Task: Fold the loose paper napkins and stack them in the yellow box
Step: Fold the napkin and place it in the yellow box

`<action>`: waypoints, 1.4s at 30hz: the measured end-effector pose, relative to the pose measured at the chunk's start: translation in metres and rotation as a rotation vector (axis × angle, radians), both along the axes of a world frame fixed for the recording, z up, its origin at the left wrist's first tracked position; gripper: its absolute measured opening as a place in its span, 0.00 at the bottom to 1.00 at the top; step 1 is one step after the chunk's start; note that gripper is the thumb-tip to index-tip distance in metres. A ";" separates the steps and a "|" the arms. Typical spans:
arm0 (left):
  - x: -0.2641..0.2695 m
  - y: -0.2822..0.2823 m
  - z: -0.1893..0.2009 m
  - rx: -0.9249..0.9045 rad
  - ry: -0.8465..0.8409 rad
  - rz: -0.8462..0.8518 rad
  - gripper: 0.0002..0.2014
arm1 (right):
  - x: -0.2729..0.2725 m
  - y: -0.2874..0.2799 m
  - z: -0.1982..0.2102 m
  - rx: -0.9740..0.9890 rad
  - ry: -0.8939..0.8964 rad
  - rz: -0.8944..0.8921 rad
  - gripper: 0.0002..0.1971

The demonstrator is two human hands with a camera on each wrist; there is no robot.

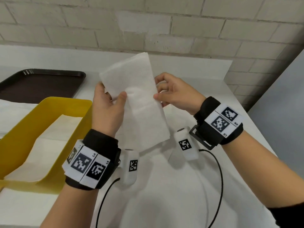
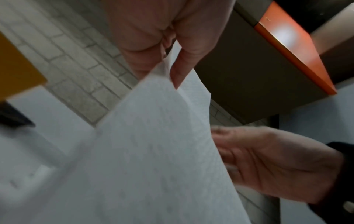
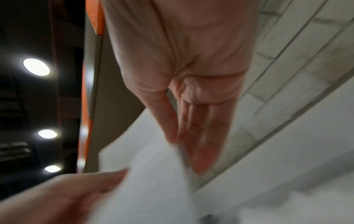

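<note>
A white paper napkin [image 1: 138, 99], folded into a long strip, is held up in the air above the counter. My left hand [image 1: 110, 102] pinches its left edge, thumb on the front. At its right edge my right hand [image 1: 172, 94] pinches it between thumb and fingers. The left wrist view shows the napkin [image 2: 153, 151] hanging from my left hand's fingers [image 2: 180, 75]. In the right wrist view the napkin [image 3: 153, 174] is blurred under my right hand's fingers [image 3: 193, 136]. The yellow box [image 1: 21, 142] stands at the left with white napkins [image 1: 46, 145] lying flat inside.
A dark brown tray [image 1: 39, 84] lies at the back left of the white counter [image 1: 197, 76]. More white paper [image 1: 164, 186] is spread on the counter under my wrists. A brick wall [image 1: 148, 22] runs behind the counter. Black cables [image 1: 218, 178] trail from the wrist cameras.
</note>
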State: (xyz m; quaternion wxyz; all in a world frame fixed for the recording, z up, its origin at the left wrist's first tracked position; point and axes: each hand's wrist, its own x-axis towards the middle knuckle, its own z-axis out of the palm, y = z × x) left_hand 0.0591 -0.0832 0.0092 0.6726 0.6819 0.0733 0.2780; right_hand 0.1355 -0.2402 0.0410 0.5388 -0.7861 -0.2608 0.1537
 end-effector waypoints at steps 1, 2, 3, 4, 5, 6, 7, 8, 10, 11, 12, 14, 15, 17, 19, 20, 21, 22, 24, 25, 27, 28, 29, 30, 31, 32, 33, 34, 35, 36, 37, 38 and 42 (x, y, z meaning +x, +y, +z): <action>-0.002 0.003 -0.001 0.026 -0.010 0.038 0.22 | 0.004 -0.006 -0.004 -0.086 0.008 -0.003 0.10; -0.003 0.007 -0.002 0.056 -0.019 0.070 0.24 | 0.009 -0.013 -0.009 -0.208 0.007 -0.003 0.09; -0.005 0.011 -0.002 0.091 -0.029 0.093 0.27 | 0.013 -0.020 -0.015 -0.376 -0.014 0.004 0.08; -0.006 0.016 -0.004 0.133 -0.048 0.111 0.30 | 0.017 -0.026 -0.022 -0.577 -0.059 0.023 0.09; -0.008 0.020 -0.005 0.173 -0.072 0.124 0.33 | 0.019 -0.029 -0.030 -0.767 -0.116 0.056 0.12; -0.010 0.023 -0.006 0.204 -0.098 0.136 0.36 | 0.019 -0.031 -0.039 -0.906 -0.162 0.102 0.15; -0.013 0.025 -0.006 0.221 -0.117 0.143 0.38 | 0.018 -0.031 -0.047 -0.972 -0.185 0.161 0.17; -0.014 0.026 -0.007 0.225 -0.122 0.147 0.39 | 0.016 -0.028 -0.054 -0.983 -0.186 0.222 0.19; -0.016 0.026 -0.009 0.227 -0.101 0.141 0.39 | 0.012 -0.019 -0.064 -0.952 -0.204 0.337 0.25; -0.017 0.025 -0.010 0.251 -0.077 0.138 0.37 | 0.012 -0.014 -0.068 -0.953 -0.235 0.395 0.28; -0.017 0.025 -0.011 0.292 -0.046 0.142 0.35 | 0.013 -0.008 -0.071 -0.976 -0.271 0.452 0.30; -0.018 0.026 -0.013 0.393 0.003 0.169 0.28 | 0.014 0.003 -0.073 -1.040 -0.323 0.540 0.33; -0.020 0.026 -0.014 0.432 0.011 0.182 0.25 | 0.014 0.009 -0.074 -1.063 -0.341 0.573 0.35; -0.023 0.025 -0.014 0.455 0.023 0.196 0.20 | 0.016 0.018 -0.074 -1.099 -0.372 0.608 0.36; -0.026 0.025 -0.013 0.444 0.048 0.204 0.18 | 0.018 0.022 -0.074 -1.105 -0.379 0.599 0.35; -0.027 0.024 -0.014 0.435 0.062 0.210 0.18 | 0.018 0.022 -0.074 -1.092 -0.370 0.585 0.33; -0.028 0.024 -0.014 0.428 0.076 0.217 0.17 | 0.019 0.023 -0.074 -1.067 -0.365 0.566 0.29; -0.028 0.024 -0.014 0.422 0.086 0.223 0.16 | 0.019 0.023 -0.074 -1.037 -0.369 0.550 0.25; -0.028 0.023 -0.014 0.412 0.094 0.233 0.16 | 0.021 0.023 -0.077 -0.999 -0.408 0.548 0.19; -0.028 0.023 -0.015 0.407 0.096 0.237 0.15 | 0.022 0.022 -0.077 -0.992 -0.428 0.554 0.17; -0.026 0.022 -0.015 0.395 0.097 0.241 0.15 | 0.023 0.020 -0.078 -0.967 -0.440 0.535 0.15; -0.026 0.022 -0.015 0.389 0.093 0.238 0.15 | 0.024 0.018 -0.077 -0.946 -0.429 0.516 0.14; -0.025 0.021 -0.016 0.381 0.089 0.235 0.16 | 0.024 0.016 -0.075 -0.938 -0.406 0.494 0.13; -0.024 0.020 -0.016 0.375 0.087 0.233 0.16 | 0.024 0.013 -0.072 -0.928 -0.388 0.475 0.12; -0.023 0.020 -0.016 0.371 0.086 0.236 0.16 | 0.024 0.012 -0.069 -0.940 -0.374 0.456 0.12; -0.023 0.021 -0.016 0.371 0.086 0.243 0.16 | 0.024 0.010 -0.065 -0.955 -0.370 0.446 0.11; -0.022 0.021 -0.016 0.368 0.085 0.248 0.16 | 0.024 0.007 -0.060 -0.969 -0.361 0.437 0.10; -0.022 0.021 -0.015 0.362 0.083 0.250 0.16 | 0.024 0.003 -0.054 -0.953 -0.355 0.429 0.06; -0.021 0.021 -0.015 0.355 0.077 0.249 0.17 | 0.024 -0.002 -0.046 -0.909 -0.339 0.415 0.05; -0.021 0.021 -0.014 0.346 0.068 0.249 0.17 | 0.025 -0.007 -0.037 -0.830 -0.309 0.389 0.08; -0.021 0.020 -0.013 0.337 0.061 0.247 0.18 | 0.025 -0.014 -0.028 -0.694 -0.256 0.338 0.07; -0.020 0.019 -0.012 0.325 0.054 0.244 0.18 | 0.024 -0.020 -0.017 -0.510 -0.190 0.282 0.04; -0.015 0.014 -0.010 0.256 -0.008 0.189 0.16 | 0.012 -0.034 0.013 0.230 0.000 0.101 0.11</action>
